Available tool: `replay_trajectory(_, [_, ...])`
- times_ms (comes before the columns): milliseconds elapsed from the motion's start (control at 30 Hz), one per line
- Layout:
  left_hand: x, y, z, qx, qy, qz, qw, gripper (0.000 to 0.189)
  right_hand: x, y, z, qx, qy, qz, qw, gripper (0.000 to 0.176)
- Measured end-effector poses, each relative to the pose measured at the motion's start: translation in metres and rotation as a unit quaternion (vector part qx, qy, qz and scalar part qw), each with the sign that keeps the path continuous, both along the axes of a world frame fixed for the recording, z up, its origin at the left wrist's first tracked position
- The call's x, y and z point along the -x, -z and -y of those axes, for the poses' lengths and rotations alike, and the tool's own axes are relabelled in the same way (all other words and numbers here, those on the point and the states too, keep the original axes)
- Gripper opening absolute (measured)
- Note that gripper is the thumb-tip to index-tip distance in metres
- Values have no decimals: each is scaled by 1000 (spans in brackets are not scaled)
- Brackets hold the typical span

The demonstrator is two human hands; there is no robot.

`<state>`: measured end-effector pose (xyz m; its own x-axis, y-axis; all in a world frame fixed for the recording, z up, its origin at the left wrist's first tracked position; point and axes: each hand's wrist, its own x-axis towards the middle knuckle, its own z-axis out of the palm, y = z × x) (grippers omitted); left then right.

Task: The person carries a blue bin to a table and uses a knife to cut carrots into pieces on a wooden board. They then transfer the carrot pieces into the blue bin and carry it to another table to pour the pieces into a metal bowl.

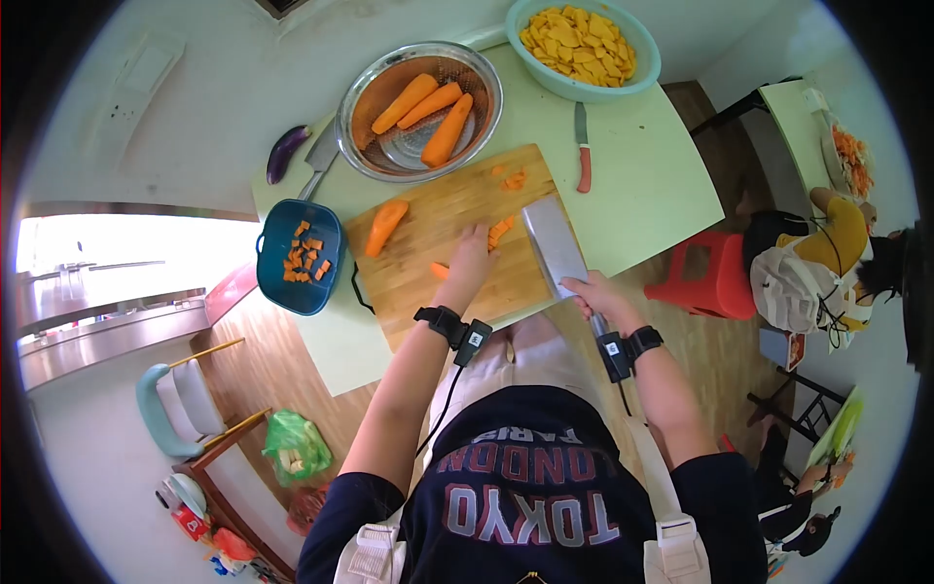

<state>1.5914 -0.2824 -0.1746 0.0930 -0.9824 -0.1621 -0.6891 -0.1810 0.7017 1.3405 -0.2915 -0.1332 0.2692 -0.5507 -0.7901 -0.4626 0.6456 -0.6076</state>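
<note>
My right hand (595, 295) grips the handle of a cleaver (556, 243), whose broad blade lies over the right side of a wooden cutting board (409, 311). At the board's middle, my left hand (472, 258) has its fingers bent together against cut carrot pieces (500, 232), just left of the blade. Its fingertips are partly hidden. Another carrot piece (440, 271) shows beside this hand. A larger peeled carrot (386, 227) lies at the board's left, and a few carrot bits (514, 181) sit near its far edge.
Behind the board stand a metal colander (352, 146) with three carrots and a bowl (650, 78) of yellow slices. A teal basket (336, 229) holds carrot cubes. Nearby lie a red-handled knife (583, 161), an eggplant (286, 154) and another cleaver (322, 151). Two people work at right, near a red stool (715, 277).
</note>
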Motion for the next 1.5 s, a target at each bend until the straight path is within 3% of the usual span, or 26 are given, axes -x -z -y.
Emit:
replay_trajectory(167, [-3,-2,4,-13,-19,-44,999,59,-35,14,6,-21,-83,24,996,31])
replay_trajectory(267, [-13,2,-1,18,-31,-32,999,58,-50,13,8,-19,-125,36,991,30])
replay_trajectory(367, [-33,1,-19,94,-77,-96,988,58,-72,8,8,-17,-138,45,989,29])
replay_trajectory(433, [-52,-16,-35,103,-153,-128,974,59,-94,-2,10,4,-178,67,982,28])
replay_trajectory(600, [-137,-30,-74,180,-273,-62,943,56,-197,-31,18,82,-335,119,931,29])
replay_trajectory(667, [-174,-34,-86,176,-367,-179,896,54,-243,-43,16,114,-387,128,906,29])
replay_trajectory(767, [-218,-38,-97,125,-469,-126,865,53,-290,-66,6,179,-422,84,885,29])
replay_trajectory(800, [-226,-35,-102,78,-463,76,880,53,-297,-72,4,196,-423,50,884,27])
replay_trajectory(900, [-211,-46,-95,149,-458,37,875,44,-298,-64,8,203,-431,24,879,24])
replay_trajectory(967, [-190,-47,-87,306,-321,112,889,31,-286,-57,10,190,-437,29,879,23])
replay_trajectory(1067, [-178,-34,-77,261,-316,135,902,25,-261,-61,10,166,-401,43,900,22])
replay_trajectory(1133, [-168,-26,-73,235,-364,129,892,24,-238,-68,14,204,-345,53,915,24])
replay_trajectory(1167, [-160,-31,-72,265,-335,122,896,22,-223,-64,16,202,-342,49,916,24])
replay_trajectory(1233, [-137,-39,-71,306,-272,89,908,14,-185,-50,18,360,-296,17,885,24])
replay_trajectory(1300, [-111,-20,-73,218,-204,22,954,11,-146,-28,17,401,-291,-51,867,25])
replay_trajectory(1400, [-74,-3,-83,117,-197,-68,971,10,-106,-30,1,388,-309,-89,863,25])
replay_trajectory(1500, [-58,6,-90,138,-219,-100,961,14,-87,-28,-24,353,-342,-163,856,24])
